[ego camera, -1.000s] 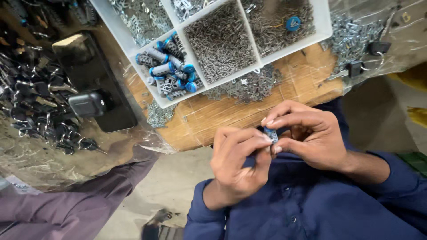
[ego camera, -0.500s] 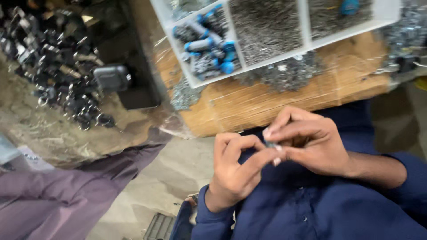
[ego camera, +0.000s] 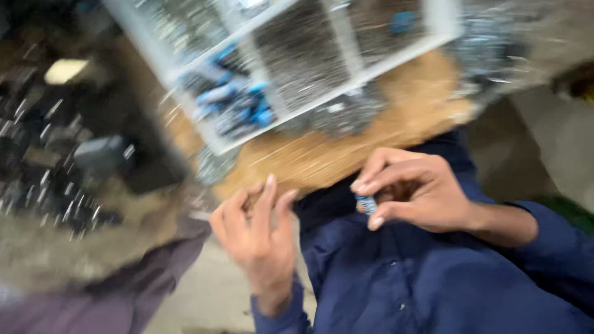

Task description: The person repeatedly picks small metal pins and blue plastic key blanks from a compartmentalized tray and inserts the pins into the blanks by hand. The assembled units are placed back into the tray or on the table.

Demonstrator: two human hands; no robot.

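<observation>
- The right hand (ego camera: 421,192) pinches a small blue part (ego camera: 366,203) between thumb and fingertips.
- The left hand (ego camera: 257,238), well apart from this grip, is open and holds nothing.
- Beyond the grip, a white divided tray (ego camera: 213,139) holds more blue parts (ego camera: 238,105); a fresh piece seems the step in hand.

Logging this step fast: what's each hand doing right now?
Left hand: open, fingers loosely curled, holding nothing visible.
Right hand: closed, pinching a small blue part between its fingertips.
</observation>
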